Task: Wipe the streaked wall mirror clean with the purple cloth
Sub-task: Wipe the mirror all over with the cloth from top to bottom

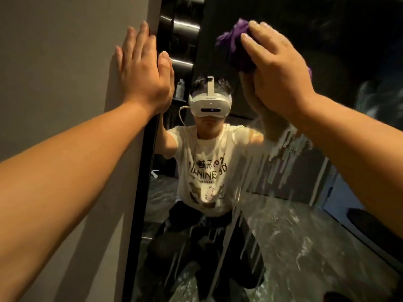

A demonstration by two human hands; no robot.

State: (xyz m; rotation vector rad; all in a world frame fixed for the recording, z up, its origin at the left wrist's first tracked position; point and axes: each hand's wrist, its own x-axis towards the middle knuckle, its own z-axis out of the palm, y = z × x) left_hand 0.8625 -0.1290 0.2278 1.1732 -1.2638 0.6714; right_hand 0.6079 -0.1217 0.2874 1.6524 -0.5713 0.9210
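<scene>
1. The right hand (281,77) is pressing the bunched purple cloth (234,45) against the upper part of the mirror (305,236), fingers (250,43) curling over the wad and gripping it, probably so the cloth is not sliding out from under the palm as it is rubbing.
2. The left hand (141,70) is lying flat on the grey wall (54,73) just beside the mirror's black frame (141,192), fingers (133,44) straight and holding nothing; it looks to be bracing the body while the other arm is reaching high.
3. White runs (283,147) are trailing down the glass below the cloth, and cloudy smears (305,258) are spreading across the lower right, so the cloth is sitting above most of the mess; working downward looks like the sensible order.
4. The count: one cloth, one mirror, two hands, one of them working. The runs are too many and too merged to number.
5. The job is looking far from finished, judging by how much of the glass is showing residue.
</scene>
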